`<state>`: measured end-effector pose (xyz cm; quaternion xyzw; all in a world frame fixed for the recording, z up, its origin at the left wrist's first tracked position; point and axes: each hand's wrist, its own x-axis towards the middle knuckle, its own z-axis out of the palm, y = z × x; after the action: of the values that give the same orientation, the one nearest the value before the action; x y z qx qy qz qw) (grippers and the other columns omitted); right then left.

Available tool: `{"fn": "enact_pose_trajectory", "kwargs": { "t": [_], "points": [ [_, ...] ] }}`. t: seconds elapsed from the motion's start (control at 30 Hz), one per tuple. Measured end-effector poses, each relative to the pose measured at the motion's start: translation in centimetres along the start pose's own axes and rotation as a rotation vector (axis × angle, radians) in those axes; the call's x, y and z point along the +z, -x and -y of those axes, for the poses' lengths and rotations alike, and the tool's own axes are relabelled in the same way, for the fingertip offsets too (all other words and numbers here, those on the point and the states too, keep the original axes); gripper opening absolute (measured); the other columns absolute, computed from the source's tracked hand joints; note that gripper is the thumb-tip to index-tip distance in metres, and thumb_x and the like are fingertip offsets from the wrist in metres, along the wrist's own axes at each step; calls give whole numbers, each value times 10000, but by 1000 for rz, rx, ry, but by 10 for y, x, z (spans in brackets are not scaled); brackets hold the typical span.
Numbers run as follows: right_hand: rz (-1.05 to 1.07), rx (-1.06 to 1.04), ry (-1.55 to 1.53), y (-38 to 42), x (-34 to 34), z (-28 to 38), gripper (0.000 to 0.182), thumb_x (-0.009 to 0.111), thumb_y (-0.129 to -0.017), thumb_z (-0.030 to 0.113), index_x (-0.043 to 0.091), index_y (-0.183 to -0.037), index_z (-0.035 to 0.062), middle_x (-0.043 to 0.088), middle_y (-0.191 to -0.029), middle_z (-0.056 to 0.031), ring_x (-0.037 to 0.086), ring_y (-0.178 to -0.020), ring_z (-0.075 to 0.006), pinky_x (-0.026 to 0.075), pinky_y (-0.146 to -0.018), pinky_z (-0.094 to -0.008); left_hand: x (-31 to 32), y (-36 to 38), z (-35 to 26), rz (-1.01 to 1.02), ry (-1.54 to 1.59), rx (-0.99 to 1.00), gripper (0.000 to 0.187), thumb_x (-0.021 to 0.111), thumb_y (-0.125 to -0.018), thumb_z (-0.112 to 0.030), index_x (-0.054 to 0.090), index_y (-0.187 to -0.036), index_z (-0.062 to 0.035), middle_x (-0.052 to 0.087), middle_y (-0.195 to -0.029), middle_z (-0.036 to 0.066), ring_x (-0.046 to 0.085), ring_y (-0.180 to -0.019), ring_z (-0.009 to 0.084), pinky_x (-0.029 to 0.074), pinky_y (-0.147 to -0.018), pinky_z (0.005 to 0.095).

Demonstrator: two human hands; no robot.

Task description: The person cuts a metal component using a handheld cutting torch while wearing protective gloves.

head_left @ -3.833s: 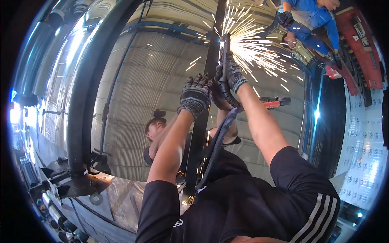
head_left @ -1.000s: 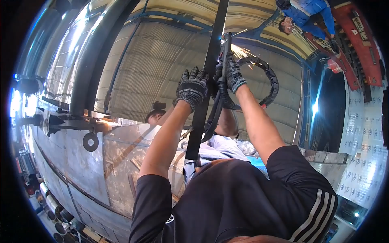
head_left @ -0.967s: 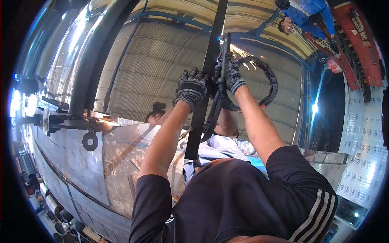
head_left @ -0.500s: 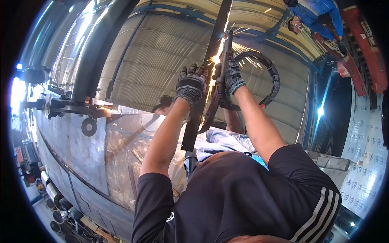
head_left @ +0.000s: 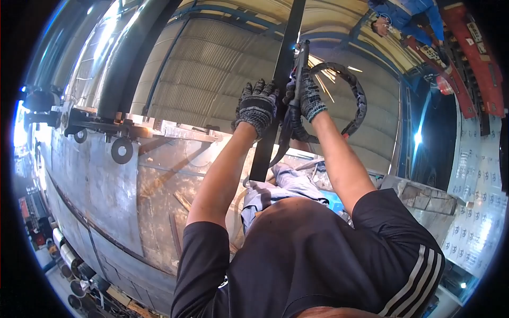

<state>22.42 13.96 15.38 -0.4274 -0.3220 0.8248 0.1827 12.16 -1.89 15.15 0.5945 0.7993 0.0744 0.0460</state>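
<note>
My right hand [head_left: 312, 95], in a grey and black knitted glove, is wrapped around a dark cutting torch [head_left: 304, 55] with a thick black hose behind it. A small blue glow shows near the torch tip, and orange sparks fly off to the right. The torch is right beside a long, dark, flat metal bar [head_left: 271, 132] running up through the middle of the view. Against the bar's left side, my left hand [head_left: 256, 107] wears a matching glove, its fingers spread apart. The thumb is hidden.
The wrapped hose [head_left: 360, 103] loops to the right of my right hand. Large metal cylinders [head_left: 101, 58] stand at left above a metal plate surface [head_left: 95, 185]. A person in blue [head_left: 408, 16] is at upper right near red machine beams [head_left: 477, 58]. A bright light glows at right.
The sparks have shrunk, and the bright stream along the bar is gone. Both hands, the bar and the torch appear slightly further right in view.
</note>
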Motion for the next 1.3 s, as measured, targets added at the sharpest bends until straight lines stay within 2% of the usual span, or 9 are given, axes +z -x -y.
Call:
{"fn": "enact_pose_trajectory", "kwargs": {
  "t": [0.57, 0.7, 0.77, 0.93, 1.0, 1.03, 1.1, 1.23, 1.3],
  "points": [
    [-44, -38, 19, 32, 2, -17, 531, 524, -999, 731, 553, -1026, 201, 594, -690, -38, 577, -521, -224, 524, -496, -442, -14, 35, -11, -49, 50, 13, 447, 548, -1007, -347, 654, -1405, -173, 562, -1541, 134, 460, -1471, 383, 281, -1240, 592],
    [-57, -41, -18, 39, 2, -21, 509, 543, -996, 720, 548, -978, 211, 582, -668, -22, 550, -505, -206, 496, -490, -406, -25, 87, -40, -105, 275, 27, 474, 583, -993, -249, 606, -1456, -151, 564, -1522, 184, 507, -1429, 399, 381, -1193, 544],
    [-46, -6, -9, 42, 6, -24, 483, 553, -1003, 694, 542, -938, 216, 570, -647, -12, 537, -498, -194, 487, -494, -404, -39, 131, -59, -393, 702, 58, 529, 663, -917, -131, 614, -1444, -111, 582, -1502, 193, 605, -1304, 400, 499, -1046, 529],
    [-17, -31, 35, 50, 2, -29, 503, 538, -1010, 698, 557, -1012, 195, 579, -666, -19, 583, -524, -205, 547, -532, -454, 8, 257, -75, -101, 1064, 25, 517, 660, -977, -176, 579, -1476, -69, 609, -1456, 240, 609, -1302, 436, 528, -1023, 506],
    [-19, -46, 59, 52, 4, -27, 511, 529, -1011, 704, 557, -1018, 194, 582, -672, -20, 582, -524, -205, 547, -530, -452, 60, 290, -66, 299, 944, -122, 534, 639, -1011, -291, 568, -1491, -69, 657, -1361, 289, 636, -1280, 423, 542, -998, 516],
    [-18, -74, 81, 53, 4, -27, 518, 520, -1013, 710, 558, -1024, 193, 585, -677, -22, 581, -524, -205, 547, -528, -451, 44, 281, -69, 567, 867, -403, 511, 591, -1025, -368, 616, -1435, -63, 726, -1145, 306, 699, -1152, 425, 567, -921, 511],
    [-31, -38, 18, 59, 6, -29, 488, 554, -1018, 667, 554, -1036, 179, 615, -666, -64, 589, -482, -236, 562, -478, -440, 38, 263, -68, 784, 441, -61, 492, 493, -1097, -481, 673, -1336, -90, 740, -1052, 238, 719, -996, 398, 551, -892, 507],
    [-66, -35, 84, 63, 9, -31, 566, 509, -997, 747, 563, -1067, 188, 594, -692, -30, 593, -536, -203, 577, -544, -455, 147, 257, -56, 790, 586, 67, 504, 478, -1096, -505, 705, -1261, -86, 729, -1053, 246, 714, -967, 400, 547, -842, 517],
    [-94, -35, 84, 63, 5, -37, 566, 513, -997, 744, 564, -1061, 184, 601, -698, -33, 595, -537, -206, 574, -537, -449, 162, 232, -58, 544, 626, -77, 478, 486, -1095, -483, 706, -1264, -94, 729, -1040, 236, 713, -954, 399, 547, -818, 521]
  ]
}}
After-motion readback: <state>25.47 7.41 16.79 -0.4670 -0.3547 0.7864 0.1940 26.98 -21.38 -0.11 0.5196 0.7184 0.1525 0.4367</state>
